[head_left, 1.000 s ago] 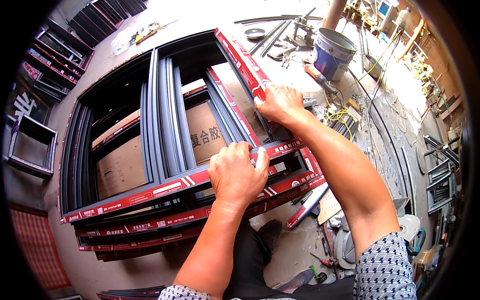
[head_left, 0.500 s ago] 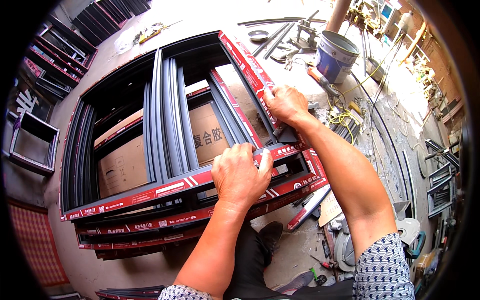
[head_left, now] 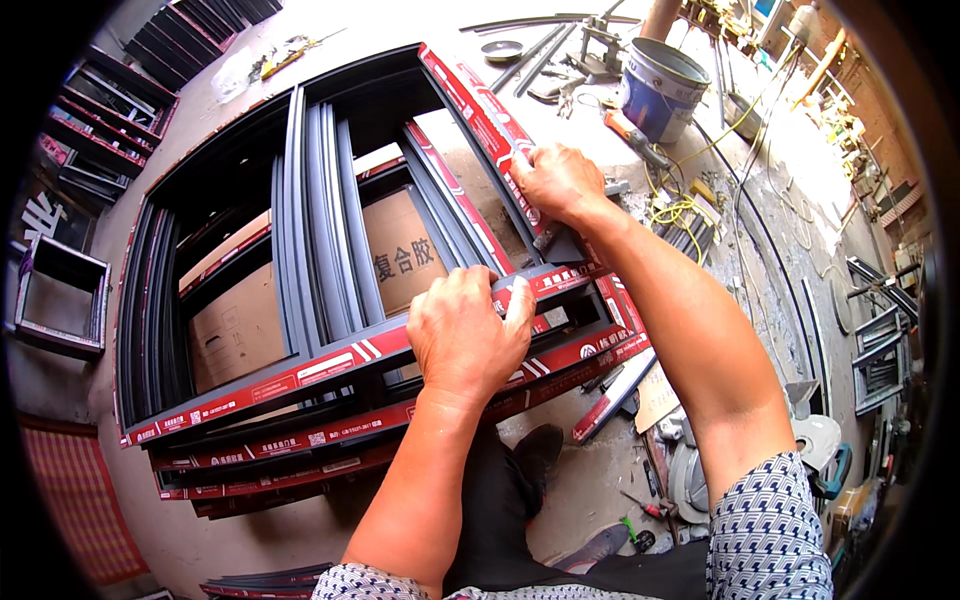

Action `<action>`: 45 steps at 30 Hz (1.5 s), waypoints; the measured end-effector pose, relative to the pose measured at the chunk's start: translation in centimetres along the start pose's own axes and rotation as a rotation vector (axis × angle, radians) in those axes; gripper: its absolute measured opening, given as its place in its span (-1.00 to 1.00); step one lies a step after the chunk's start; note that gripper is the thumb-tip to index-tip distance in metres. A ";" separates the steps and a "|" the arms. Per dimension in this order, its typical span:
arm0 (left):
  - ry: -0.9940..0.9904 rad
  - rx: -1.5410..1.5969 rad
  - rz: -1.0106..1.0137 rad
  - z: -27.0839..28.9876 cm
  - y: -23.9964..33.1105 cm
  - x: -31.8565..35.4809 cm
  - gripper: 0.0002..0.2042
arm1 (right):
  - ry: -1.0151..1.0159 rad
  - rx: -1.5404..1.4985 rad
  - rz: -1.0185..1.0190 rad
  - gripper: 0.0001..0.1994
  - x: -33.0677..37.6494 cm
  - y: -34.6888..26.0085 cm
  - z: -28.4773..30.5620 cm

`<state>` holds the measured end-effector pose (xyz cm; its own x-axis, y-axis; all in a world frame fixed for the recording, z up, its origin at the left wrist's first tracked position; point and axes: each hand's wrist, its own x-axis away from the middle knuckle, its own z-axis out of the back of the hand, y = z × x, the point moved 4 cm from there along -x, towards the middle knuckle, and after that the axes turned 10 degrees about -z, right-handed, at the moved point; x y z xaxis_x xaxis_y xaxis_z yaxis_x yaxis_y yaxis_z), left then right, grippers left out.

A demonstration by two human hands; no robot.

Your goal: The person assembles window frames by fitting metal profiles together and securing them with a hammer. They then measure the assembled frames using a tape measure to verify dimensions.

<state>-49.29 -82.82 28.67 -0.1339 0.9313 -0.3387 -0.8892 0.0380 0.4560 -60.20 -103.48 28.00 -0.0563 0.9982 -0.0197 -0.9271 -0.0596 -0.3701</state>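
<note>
1. One large rectangular dark grey metal frame [head_left: 290, 200], with red-and-white film [head_left: 368, 350] along its outer edges, lies flat in the head view, uppermost on a stack of similar dark frames [head_left: 360, 425].
2. Most of it stretches ahead and to the left of the left hand [head_left: 465, 335], which is on the front rail [head_left: 270, 388], right of the rail's middle.
3. That hand is closed over the rail: bent fingers reach across its top, and the thumb lies against the red film.
4. The right hand [head_left: 560, 183] is farther ahead, on the right rail [head_left: 475, 98], near the frame's front right corner.
5. It curls over that rail and grips it; I cannot tell what its hidden fingertips touch.
6. Brown printed cardboard [head_left: 390, 220] shows through the frame's openings; a blue-and-white bucket [head_left: 660, 92] stands beyond the right hand.
</note>
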 end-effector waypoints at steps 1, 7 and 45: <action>0.010 0.008 -0.007 0.0 0.1 0.0 -0.61 | -0.013 0.011 -0.013 -0.53 -0.2 0.1 0.0; -0.002 -0.015 0.017 -0.2 -0.2 0.2 -0.57 | -0.015 0.026 -0.010 -0.49 -0.4 -0.1 -0.3; -0.006 0.011 0.015 -0.4 -0.2 0.2 -0.58 | 0.055 0.023 -0.007 -0.47 -0.3 0.0 -0.5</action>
<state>-49.31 -82.77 28.12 -0.1448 0.9340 -0.3266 -0.8822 0.0276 0.4700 -60.03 -103.75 27.49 -0.0297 0.9972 -0.0687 -0.9357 -0.0519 -0.3489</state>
